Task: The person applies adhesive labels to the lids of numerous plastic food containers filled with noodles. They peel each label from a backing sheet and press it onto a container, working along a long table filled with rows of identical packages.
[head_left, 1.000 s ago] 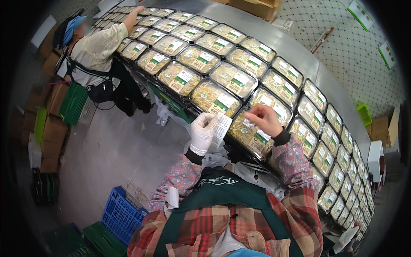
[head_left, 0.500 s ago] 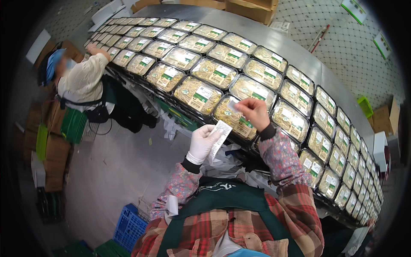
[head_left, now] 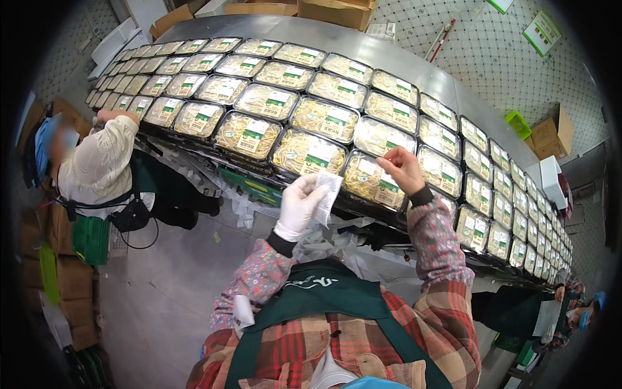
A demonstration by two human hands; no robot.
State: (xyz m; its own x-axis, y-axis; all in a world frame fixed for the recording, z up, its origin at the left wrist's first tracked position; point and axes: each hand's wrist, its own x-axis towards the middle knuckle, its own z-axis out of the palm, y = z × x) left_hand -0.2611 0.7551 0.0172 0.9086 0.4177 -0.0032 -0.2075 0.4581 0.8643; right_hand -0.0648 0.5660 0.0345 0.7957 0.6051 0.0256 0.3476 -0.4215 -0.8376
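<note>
My left hand point(head_left: 300, 206), in a white glove, grips a folded strip of white labels point(head_left: 328, 198) between thumb and fingers, just off the front edge of the rows. My bare right hand point(head_left: 404, 170) hovers over a black-rimmed, clear-lidded tray of pale sprouts point(head_left: 355, 184) in the front row. Its thumb and forefinger are drawn close together, with nothing visible between them. A small white sticker point(head_left: 367, 166) is on that tray's lid, left of the fingertips. To its left stands a similar sprout tray point(head_left: 307, 153) with a green and tan label.
Rows of sprout trays cover the long metal table point(head_left: 447, 84). A co-worker point(head_left: 97, 162) reaches over the trays at left; another person point(head_left: 570, 311) stands at far right. Loose white paper point(head_left: 311, 245) hangs below the table edge. Cardboard boxes point(head_left: 337, 11) sit behind.
My view has shifted, so the trays appear farther left at the far end. My right fingertips have drawn slightly away from the sticker on the tray. The left hand still holds the label strip.
</note>
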